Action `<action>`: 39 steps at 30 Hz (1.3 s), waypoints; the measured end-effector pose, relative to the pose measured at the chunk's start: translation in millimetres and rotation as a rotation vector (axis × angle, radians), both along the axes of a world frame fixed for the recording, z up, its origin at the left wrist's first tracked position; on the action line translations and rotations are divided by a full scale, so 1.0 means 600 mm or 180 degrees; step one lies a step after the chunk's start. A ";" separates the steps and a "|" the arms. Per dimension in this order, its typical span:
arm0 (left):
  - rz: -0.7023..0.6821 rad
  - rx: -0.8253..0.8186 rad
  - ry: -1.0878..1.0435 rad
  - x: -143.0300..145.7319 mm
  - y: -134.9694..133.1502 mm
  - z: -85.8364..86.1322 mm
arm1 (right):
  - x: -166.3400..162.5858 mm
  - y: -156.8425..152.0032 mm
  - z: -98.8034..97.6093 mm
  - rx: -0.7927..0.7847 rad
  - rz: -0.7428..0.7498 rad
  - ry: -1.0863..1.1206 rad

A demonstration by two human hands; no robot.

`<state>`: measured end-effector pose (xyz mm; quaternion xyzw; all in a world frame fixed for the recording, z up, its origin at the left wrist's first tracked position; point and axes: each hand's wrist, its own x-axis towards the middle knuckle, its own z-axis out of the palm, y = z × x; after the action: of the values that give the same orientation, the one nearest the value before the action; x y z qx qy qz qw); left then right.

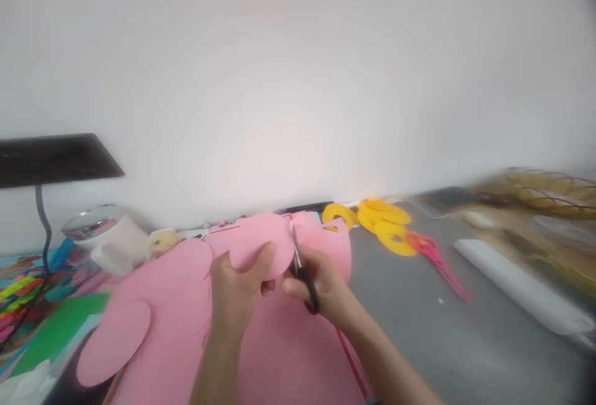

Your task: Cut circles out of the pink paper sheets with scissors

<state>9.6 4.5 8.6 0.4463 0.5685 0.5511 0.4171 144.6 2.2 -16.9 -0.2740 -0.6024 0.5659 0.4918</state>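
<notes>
In the middle of the view my left hand (242, 284) grips a round piece of pink paper (258, 240), thumb on its face. My right hand (321, 284) is closed around black-handled scissors (306, 287). The metal blades stand upright against the right edge of the pink round, seemingly parted around it. Behind my right hand a curved pink paper piece (343, 250) stands out to the right. Several pink paper circles (116, 340) and larger pink sheets (288, 355) lie below and to the left of my hands.
Yellow paper rings (393, 237) and pink scissors (437, 262) lie on the grey tabletop (400, 343) at right, near a white power strip (521, 284). A white mug (116, 243), green paper (60, 336) and colourful scraps (23, 299) are at left. A white wall (298, 82) rises behind.
</notes>
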 end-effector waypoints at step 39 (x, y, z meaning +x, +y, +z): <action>-0.0259 0.0120 -0.0356 0.005 0.009 -0.011 | -0.003 -0.003 -0.002 -0.0432 -0.1015 0.0016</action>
<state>12.6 10.1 1.9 0.4453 0.5153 0.5683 0.4618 142.6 0.5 -18.2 -0.3972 -0.5104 0.5208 0.5572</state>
